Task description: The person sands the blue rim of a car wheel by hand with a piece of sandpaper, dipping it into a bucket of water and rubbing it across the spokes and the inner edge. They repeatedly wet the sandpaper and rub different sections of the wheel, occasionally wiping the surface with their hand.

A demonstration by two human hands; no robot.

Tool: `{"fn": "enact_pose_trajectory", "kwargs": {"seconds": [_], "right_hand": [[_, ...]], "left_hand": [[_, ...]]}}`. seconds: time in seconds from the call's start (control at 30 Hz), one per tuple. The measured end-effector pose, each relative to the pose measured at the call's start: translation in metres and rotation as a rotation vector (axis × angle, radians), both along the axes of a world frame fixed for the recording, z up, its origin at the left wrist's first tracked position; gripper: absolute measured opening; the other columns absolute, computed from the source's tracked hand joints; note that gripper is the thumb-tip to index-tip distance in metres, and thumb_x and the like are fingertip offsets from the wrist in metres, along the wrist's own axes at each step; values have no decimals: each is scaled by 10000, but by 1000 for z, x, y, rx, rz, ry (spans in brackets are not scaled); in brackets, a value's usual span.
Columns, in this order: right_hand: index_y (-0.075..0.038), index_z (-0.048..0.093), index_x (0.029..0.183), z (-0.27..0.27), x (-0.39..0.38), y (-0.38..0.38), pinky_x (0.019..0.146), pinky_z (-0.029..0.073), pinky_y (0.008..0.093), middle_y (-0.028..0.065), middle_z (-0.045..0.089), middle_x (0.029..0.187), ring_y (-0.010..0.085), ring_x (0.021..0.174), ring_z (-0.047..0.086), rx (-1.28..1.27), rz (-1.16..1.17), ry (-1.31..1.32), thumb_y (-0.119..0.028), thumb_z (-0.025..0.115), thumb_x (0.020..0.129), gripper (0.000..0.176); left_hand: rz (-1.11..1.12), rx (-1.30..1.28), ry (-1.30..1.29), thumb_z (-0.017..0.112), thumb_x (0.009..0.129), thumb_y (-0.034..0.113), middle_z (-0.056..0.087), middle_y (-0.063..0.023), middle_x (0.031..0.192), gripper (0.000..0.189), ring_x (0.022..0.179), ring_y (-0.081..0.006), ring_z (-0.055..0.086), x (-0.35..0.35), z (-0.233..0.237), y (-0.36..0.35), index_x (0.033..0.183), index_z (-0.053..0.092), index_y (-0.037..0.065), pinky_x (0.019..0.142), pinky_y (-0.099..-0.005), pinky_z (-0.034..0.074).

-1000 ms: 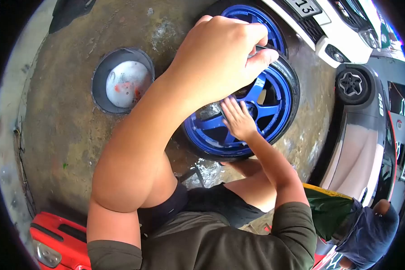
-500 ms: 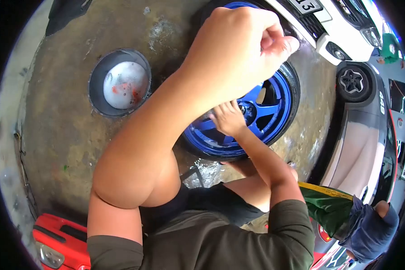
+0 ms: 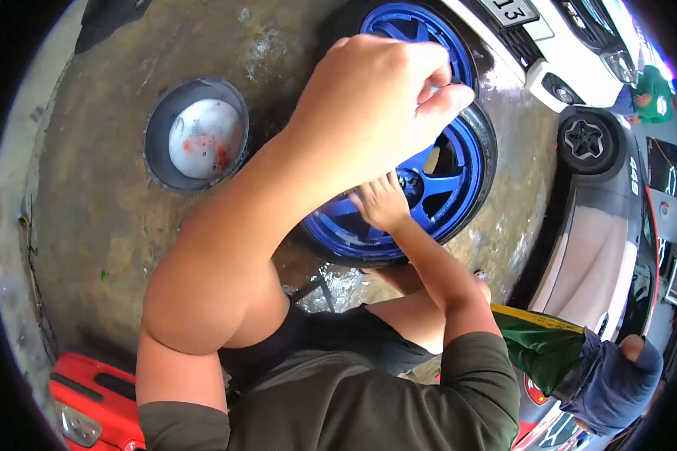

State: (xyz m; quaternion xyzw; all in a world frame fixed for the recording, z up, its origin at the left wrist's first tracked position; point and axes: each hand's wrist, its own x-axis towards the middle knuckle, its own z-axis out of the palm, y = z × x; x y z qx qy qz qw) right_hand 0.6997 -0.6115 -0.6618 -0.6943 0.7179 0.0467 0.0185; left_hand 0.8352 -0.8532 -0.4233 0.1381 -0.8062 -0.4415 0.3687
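My left hand is raised close to the camera, above a blue spoked wheel with a black tyre. Its fingers are curled in and the thumb presses against them; what they hold, if anything, is hidden. My right hand lies on the near left part of that wheel, beside its hub, fingers stretched out. Part of the wheel is covered by my left hand and forearm. Just beyond, a second blue wheel shows partly behind my left hand.
A grey bucket of white foam with red specks stands on the wet floor at left. A white car is at upper right, a grey car at right. Something red sits at lower left. Other people are at right.
My left hand has come slightly down and to the left, uncovering more of the far wheel. My right hand stays at nearly the same place on the near wheel.
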Motion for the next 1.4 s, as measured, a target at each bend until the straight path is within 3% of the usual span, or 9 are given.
{"fn": "enact_pose_trajectory", "kwargs": {"seconds": [0.17, 0.23, 0.33, 0.77, 0.8, 0.93, 1.03, 1.3, 1.4], "right_hand": [[-15, 352, 1674, 7, 12, -18, 1308, 201, 606, 202, 311, 1758, 377, 1638, 268, 21, -91, -10, -511, 560, 1060, 816], [-11, 342, 1675, 8, 21, -50, 1304, 210, 610, 202, 321, 1753, 381, 1632, 281, 82, -156, -3, -495, 576, 1055, 821], [-8, 367, 1664, -2, 13, -2, 1304, 207, 615, 225, 320, 1747, 392, 1623, 299, 4, -106, -39, -469, 618, 1038, 816], [93, 275, 1662, -39, 75, 8, 1324, 136, 610, 332, 206, 1753, 497, 1643, 172, -87, -410, -148, -428, 542, 1079, 826], [122, 203, 1669, -47, 74, 1, 1315, 110, 644, 392, 135, 1742, 558, 1634, 114, -175, -457, -232, -361, 595, 1037, 887], [164, 183, 1649, -34, 108, -40, 1317, 124, 628, 400, 152, 1734, 564, 1622, 147, -481, -751, -245, -346, 561, 1070, 860], [112, 183, 1679, -44, 126, -26, 1313, 122, 638, 357, 155, 1756, 535, 1635, 148, -322, -726, -328, -334, 555, 1069, 842], [70, 209, 1693, -52, 144, -6, 1314, 139, 629, 314, 172, 1772, 482, 1649, 176, -317, -735, -397, -310, 579, 1054, 831], [59, 211, 1696, -52, 140, 2, 1319, 121, 627, 303, 167, 1776, 477, 1653, 156, -268, -722, -412, -309, 574, 1052, 825]], "left_hand": [[18, 93, 66, 812, 967, 246, 777, -107, 785, 234, 711, -162, 741, 9, 5, -11, 949, 788, 14, 708, -319, 591], [23, 126, 120, 816, 943, 257, 757, -179, 761, 270, 696, -325, 775, 5, 7, -6, 870, 765, 2, 649, -390, 595], [21, 103, 30, 812, 970, 252, 779, -111, 791, 243, 720, -166, 743, 12, 7, -9, 954, 786, 11, 711, -321, 591], [-14, 93, 27, 816, 970, 164, 791, -86, 824, 168, 766, -106, 724, 6, 1, -10, 984, 797, -2, 736, -287, 575], [6, 98, 110, 818, 958, 245, 755, -114, 727, 240, 640, -183, 723, 3, -5, -12, 898, 777, 17, 662, -321, 581], [15, 197, 72, 820, 966, 201, 764, -76, 746, 203, 683, -105, 699, 8, -5, -11, 952, 793, 0, 674, -290, 567], [-24, 195, -62, 773, 1029, 200, 761, -14, 876, 214, 825, -76, 692, 13, 0, -12, 1031, 778, -14, 802, -254, 553], [37, 165, -200, 784, 1017, 206, 778, -62, 897, 224, 834, -98, 709, 7, -14, -16, 1061, 777, -14, 779, -266, 552], [-89, -40, -434, 792, 977, 286, 796, -201, 1062, 347, 974, -279, 774, -7, -35, -7, 1154, 775, -13, 877, -377, 589]]}}
